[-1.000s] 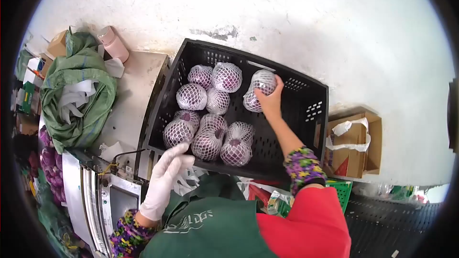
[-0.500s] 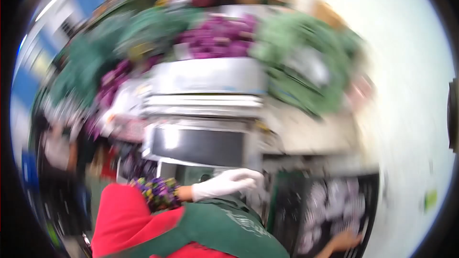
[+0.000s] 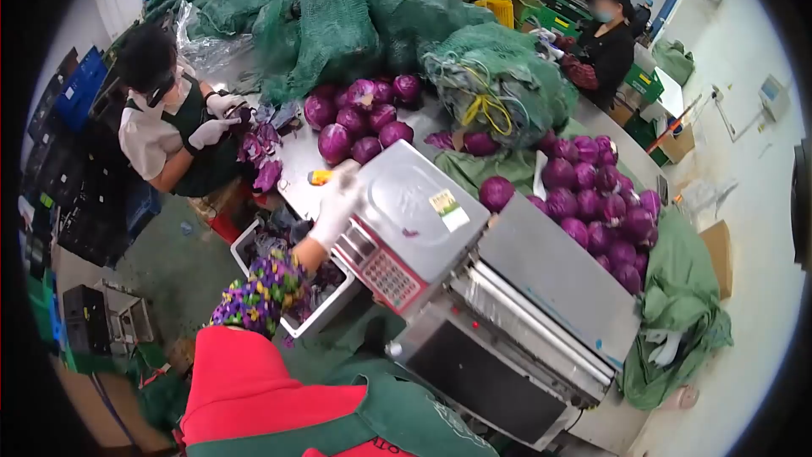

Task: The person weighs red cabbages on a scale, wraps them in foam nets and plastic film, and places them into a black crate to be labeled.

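Observation:
My left hand (image 3: 336, 206), in a white glove, reaches across the left corner of a weighing scale (image 3: 414, 203) with a red-framed keypad. Its fingertips are blurred and lie right at a small yellow-and-orange object (image 3: 320, 177) on the metal table; whether they grip it I cannot tell. Beyond the hand sits a pile of purple cabbages (image 3: 359, 118). A film-wrapping machine (image 3: 520, 322) adjoins the scale on the right. Below my left forearm stands a white bin (image 3: 334, 309) holding purple leaves. My right hand is out of view.
Opposite on the left, a gloved co-worker (image 3: 182, 118) handles purple leaves; another person (image 3: 605, 42) stands at the back right. Green mesh sacks (image 3: 499, 76) cover the far table. More cabbages (image 3: 592, 195) lie on green cloth at right. Black crates (image 3: 93, 211) are stacked at left.
The view has swung left. My left hand has moved from in front of my body out past the scale. My right hand, earlier over a crate of packed goods, has left the view.

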The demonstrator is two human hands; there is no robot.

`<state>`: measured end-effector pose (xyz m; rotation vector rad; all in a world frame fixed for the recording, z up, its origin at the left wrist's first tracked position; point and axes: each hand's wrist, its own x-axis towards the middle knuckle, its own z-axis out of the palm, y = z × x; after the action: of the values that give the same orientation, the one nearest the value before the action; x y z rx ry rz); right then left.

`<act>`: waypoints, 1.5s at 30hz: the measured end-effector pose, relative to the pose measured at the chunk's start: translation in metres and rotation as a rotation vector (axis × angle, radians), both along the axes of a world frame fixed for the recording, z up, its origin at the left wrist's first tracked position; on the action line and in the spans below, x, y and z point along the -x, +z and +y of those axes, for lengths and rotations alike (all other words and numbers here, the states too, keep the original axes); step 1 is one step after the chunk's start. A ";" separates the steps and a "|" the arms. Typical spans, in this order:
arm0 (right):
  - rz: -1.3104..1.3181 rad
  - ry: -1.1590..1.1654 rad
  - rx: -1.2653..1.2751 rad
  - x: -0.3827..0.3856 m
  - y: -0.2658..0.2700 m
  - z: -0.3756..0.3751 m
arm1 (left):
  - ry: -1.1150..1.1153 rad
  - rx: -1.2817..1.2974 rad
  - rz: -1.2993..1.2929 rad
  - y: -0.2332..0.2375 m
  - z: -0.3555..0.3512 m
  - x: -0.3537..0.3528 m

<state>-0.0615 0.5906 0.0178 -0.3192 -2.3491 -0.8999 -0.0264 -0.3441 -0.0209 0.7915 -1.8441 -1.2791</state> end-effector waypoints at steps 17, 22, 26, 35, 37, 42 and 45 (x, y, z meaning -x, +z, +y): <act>-0.740 1.399 0.663 0.157 0.158 -0.672 | -0.018 0.222 -0.832 -0.019 -0.129 0.220; -0.801 1.436 0.687 0.159 0.146 -0.688 | 0.024 0.209 -0.630 -0.010 -0.125 0.216; -0.892 1.314 0.892 0.160 0.146 -0.694 | 0.143 0.214 -0.263 0.044 -0.089 0.195; -1.480 0.912 1.746 0.168 0.058 -0.797 | -0.164 -0.594 -0.061 0.050 0.029 0.118; -1.450 0.816 1.630 0.158 0.047 -0.798 | -0.284 -0.485 -0.038 0.042 0.031 0.095; -1.440 0.904 1.361 0.155 0.031 -0.788 | -0.096 -0.171 -0.082 0.001 -0.073 0.090; -1.461 0.936 1.228 0.149 0.043 -0.790 | 0.169 -0.219 -0.416 -0.052 -0.114 0.106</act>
<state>-0.2101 -0.1999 0.0609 1.3353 -3.2971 1.2933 -0.1329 -0.4583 -0.0728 1.3891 -1.9179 -1.2911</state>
